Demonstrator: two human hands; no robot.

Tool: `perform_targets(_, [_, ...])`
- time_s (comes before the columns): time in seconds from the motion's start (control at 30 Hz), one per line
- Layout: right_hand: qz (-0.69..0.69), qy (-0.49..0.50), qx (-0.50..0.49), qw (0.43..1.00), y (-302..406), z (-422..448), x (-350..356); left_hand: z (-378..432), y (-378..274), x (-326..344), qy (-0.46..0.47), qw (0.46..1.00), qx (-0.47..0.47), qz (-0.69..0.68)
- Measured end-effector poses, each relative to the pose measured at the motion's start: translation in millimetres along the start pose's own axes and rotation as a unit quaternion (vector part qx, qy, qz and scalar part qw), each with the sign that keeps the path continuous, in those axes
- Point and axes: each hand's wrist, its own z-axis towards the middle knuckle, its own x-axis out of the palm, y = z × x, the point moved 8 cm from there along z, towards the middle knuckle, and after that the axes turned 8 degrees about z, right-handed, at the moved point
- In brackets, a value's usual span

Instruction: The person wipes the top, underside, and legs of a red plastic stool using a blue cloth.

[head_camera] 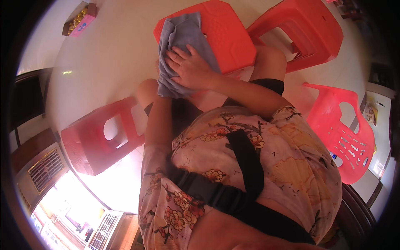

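A red plastic stool (pixel 232 37) stands between my knees with its textured seat in view. A grey-blue cloth (pixel 182 29) covers the left part of that seat, wrinkled and hanging over the left side. My right hand (pixel 190 68) lies flat on the cloth, fingers slightly spread. My left forearm runs up to the cloth's lower left edge. Most of my left hand (pixel 157 66) is hidden behind the cloth, with only a sliver showing at its left edge. What that hand grips cannot be seen.
Another red stool (pixel 315 28) stands at the upper right, close to the first. A third red stool (pixel 93 140) is at the left. To the right is a pink-red plastic chair (pixel 350 140). An open box (pixel 82 22) of gold-coloured items sits on the tiled floor (pixel 103 56).
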Motion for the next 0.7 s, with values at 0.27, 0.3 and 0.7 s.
perform_targets(0.27, [-0.102, -0.009, 0.095, 0.99, -114.6, 54.3, -11.4, 0.4, 11.5, -18.5, -0.035, 0.998, -0.057, 0.016])
perform_targets(0.3, [-0.117, -0.005, 0.115, 0.986, -136.9, 58.7, -14.3, -3.0, 14.5, -20.8, -0.045, 0.996, -0.077, 0.017])
perform_targets(0.7, [0.028, -0.052, 0.4, 0.914, -250.0, -18.5, -69.8, -17.1, -22.5, -10.2, -0.094, 0.995, -0.037, 0.024])
